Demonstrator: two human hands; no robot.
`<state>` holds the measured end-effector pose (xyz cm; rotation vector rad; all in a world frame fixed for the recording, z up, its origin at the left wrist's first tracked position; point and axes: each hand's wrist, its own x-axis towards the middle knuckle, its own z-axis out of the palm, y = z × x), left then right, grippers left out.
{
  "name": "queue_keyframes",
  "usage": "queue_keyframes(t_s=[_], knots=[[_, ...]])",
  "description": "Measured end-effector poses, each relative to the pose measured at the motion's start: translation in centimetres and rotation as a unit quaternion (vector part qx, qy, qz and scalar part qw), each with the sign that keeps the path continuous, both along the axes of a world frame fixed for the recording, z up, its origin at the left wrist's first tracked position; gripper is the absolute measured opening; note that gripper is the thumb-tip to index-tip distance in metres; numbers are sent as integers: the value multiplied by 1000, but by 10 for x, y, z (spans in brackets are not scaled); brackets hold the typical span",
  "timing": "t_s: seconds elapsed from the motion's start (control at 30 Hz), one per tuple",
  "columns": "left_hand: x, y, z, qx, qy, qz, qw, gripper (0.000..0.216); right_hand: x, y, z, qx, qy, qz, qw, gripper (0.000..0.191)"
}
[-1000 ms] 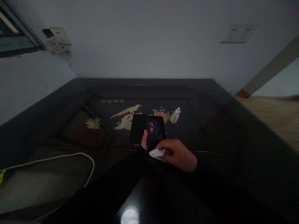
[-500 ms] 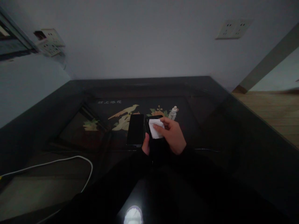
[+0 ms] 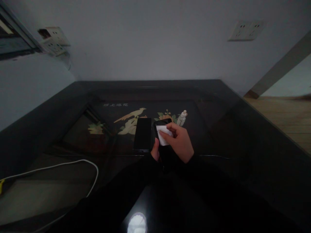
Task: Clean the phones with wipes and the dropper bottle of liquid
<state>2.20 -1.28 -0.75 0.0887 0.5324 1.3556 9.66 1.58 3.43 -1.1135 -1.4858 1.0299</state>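
Pressing its thumb along the left edge of a black case (image 3: 159, 122), the left hand (image 3: 155, 149) grips it near the table's centre; its other fingers are hidden. The right hand (image 3: 181, 142), entering from four o'clock, has its fingers pinched on a white cloth (image 3: 163, 128) spread over the case's upper part. Taking the case as dial centre, a dark phone (image 3: 143, 134) lies flat just beside it toward ten o'clock; a small bottle (image 3: 181, 119) stands at one o'clock on the decorated table (image 3: 209, 97). A white cable (image 3: 84, 160) curves well apart, near nine o'clock.
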Motion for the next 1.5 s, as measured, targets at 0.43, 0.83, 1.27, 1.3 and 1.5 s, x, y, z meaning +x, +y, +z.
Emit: queue_keyframes(t_s=[0.43,0.83,1.27,1.3,1.5], knots=[[-10,13,-23,27,38,-27,999,58,18,-51,-26,-19,-113,40,993,6],[-2,-4,5,4,10,-12,1000,52,-3,4,5,38,-12,-10,999,10],[-7,13,-8,-2,10,24,1000,46,5,-25,-11,-2,-73,46,996,5],[-8,15,-10,-1,11,20,1000,46,6,-27,-13,-10,-74,49,996,5],[-2,9,-16,6,-11,37,999,47,-1,0,0,17,-28,14,999,10]])
